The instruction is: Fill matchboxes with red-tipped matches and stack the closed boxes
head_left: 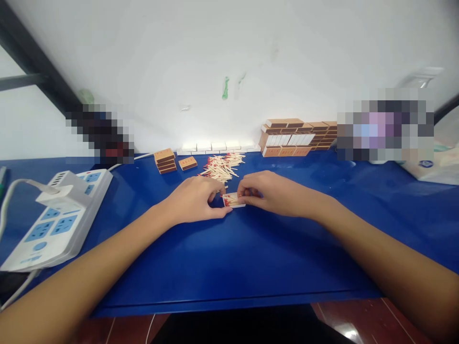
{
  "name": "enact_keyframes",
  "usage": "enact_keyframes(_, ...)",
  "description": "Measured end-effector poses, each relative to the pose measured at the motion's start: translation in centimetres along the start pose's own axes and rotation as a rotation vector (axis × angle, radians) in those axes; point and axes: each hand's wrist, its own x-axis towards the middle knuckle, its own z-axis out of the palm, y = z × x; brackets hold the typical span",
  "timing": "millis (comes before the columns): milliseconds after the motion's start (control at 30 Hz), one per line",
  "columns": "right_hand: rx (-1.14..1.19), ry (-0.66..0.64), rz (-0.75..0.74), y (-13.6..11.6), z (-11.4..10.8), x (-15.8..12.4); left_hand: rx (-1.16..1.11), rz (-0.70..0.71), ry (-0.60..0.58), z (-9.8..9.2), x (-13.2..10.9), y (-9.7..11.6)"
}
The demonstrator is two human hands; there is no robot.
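Note:
A small white matchbox tray point(237, 206) with red-tipped matches in it lies on the blue table, between my two hands. My left hand point(191, 198) closes on its left end, thumb at the near corner and curled fingers at the far side. My right hand point(272, 191) pinches at its right end, fingertips over the matches; I cannot tell whether they grip the tray or the matches. Just beyond my hands a loose pile of matches point(220, 168) is spread out. A brown matchbox point(188, 163) lies left of the pile, beside a short stack of matchboxes point(165, 161).
A row of white trays point(218, 147) lines the wall. To its right stands a large stack of matchboxes point(287, 151). A white power strip point(71, 239) with a plugged-in adapter and cables occupies the left side. A plastic bag point(435, 165) sits far right. The table's front edge point(229, 306) is near me.

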Motion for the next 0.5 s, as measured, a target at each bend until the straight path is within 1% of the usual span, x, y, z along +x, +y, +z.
enact_keyframes(200, 0.023, 0.052, 0.009, -0.73, 0.28, 0.21, -0.004, 0.008, -0.004, 0.06, -0.05, 0.0)
enact_keyframes(400, -0.034, 0.03, 0.011, -0.5, 0.49, 0.22, 0.011, 0.011, -0.003, 0.04, 0.02, 0.0)
enact_keyframes(500, -0.044, 0.049, -0.012, -0.35, 0.42, 0.21, 0.019, 0.026, 0.0, 0.02, 0.02, 0.0)
